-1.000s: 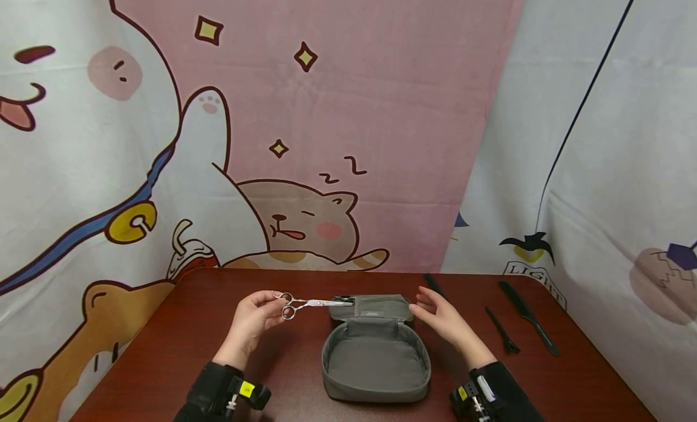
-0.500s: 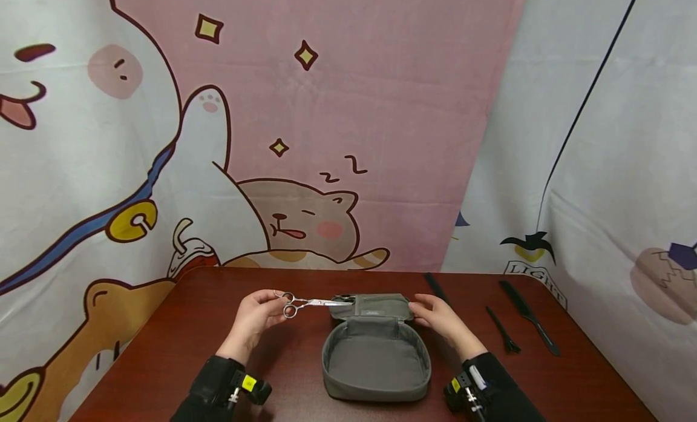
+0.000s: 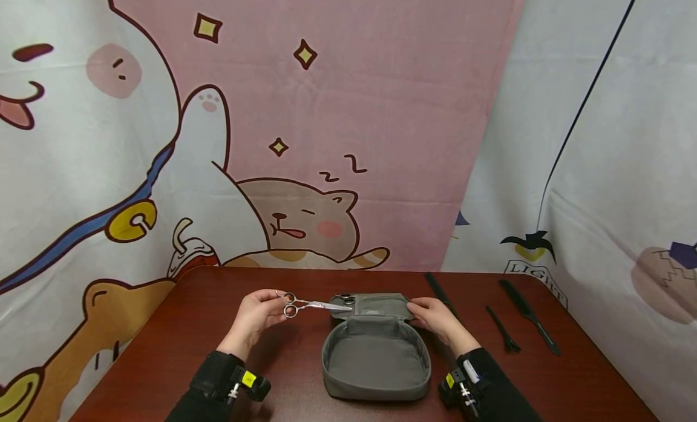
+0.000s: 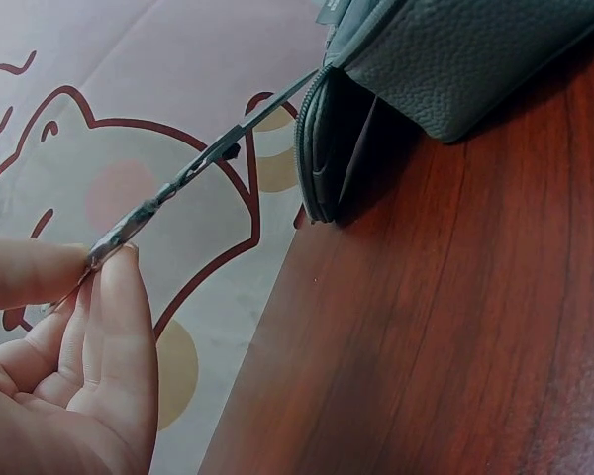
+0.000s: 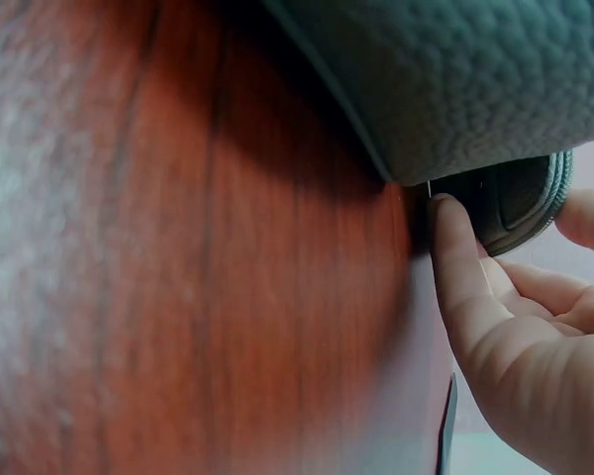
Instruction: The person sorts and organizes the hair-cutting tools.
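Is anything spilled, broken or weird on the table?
Nothing stands out: I see no spill or damage. The gray zippered case lies open, the left hand pinches scissors by their handle end, and the right hand holds the case's lid.

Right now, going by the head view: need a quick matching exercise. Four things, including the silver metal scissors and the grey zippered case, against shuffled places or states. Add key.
Things
1. silver metal scissors
2. grey zippered case
3. bare right hand
4. long black comb-like tool with a narrow handle

Places or states
A. rightmost thing lying on the reddish-brown table
B. at the right edge of the folded-back lid
C. pinched in the bare left hand
D. standing open

Pairs: 1-C, 2-D, 3-B, 4-A
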`<state>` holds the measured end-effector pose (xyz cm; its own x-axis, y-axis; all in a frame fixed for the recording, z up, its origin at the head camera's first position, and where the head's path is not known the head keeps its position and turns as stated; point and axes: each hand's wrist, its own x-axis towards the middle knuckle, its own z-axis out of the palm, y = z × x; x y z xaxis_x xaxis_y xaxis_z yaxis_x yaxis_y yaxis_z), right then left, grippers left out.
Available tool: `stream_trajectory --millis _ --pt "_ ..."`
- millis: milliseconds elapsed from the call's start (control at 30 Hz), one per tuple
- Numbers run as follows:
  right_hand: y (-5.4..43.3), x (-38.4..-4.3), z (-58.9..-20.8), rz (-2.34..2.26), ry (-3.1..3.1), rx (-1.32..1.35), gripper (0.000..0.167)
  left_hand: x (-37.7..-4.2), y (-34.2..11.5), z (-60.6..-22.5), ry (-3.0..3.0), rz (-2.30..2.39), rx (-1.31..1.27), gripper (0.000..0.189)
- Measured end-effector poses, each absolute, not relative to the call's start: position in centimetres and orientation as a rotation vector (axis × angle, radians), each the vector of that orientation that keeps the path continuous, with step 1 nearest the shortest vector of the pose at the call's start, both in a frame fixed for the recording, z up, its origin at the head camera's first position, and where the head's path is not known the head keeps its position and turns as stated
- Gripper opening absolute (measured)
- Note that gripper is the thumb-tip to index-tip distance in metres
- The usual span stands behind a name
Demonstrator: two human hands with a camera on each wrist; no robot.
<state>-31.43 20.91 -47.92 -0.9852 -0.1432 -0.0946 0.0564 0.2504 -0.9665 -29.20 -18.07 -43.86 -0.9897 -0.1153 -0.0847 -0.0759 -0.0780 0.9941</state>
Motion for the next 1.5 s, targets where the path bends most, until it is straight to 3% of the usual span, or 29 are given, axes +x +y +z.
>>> stream_trajectory --millis 1033,1500 --pt "20.9 -31.8 -47.9 -2.033 2.386 -0.230 0.046 -29.7 -18.0 -44.5 -2.091 -2.359 0.237 0.013" --pt "20.5 -31.6 -47.3 -2.102 2.387 -0.155 0.046 -29.9 -17.7 -45.8 -2.049 -2.402 0.222 0.008"
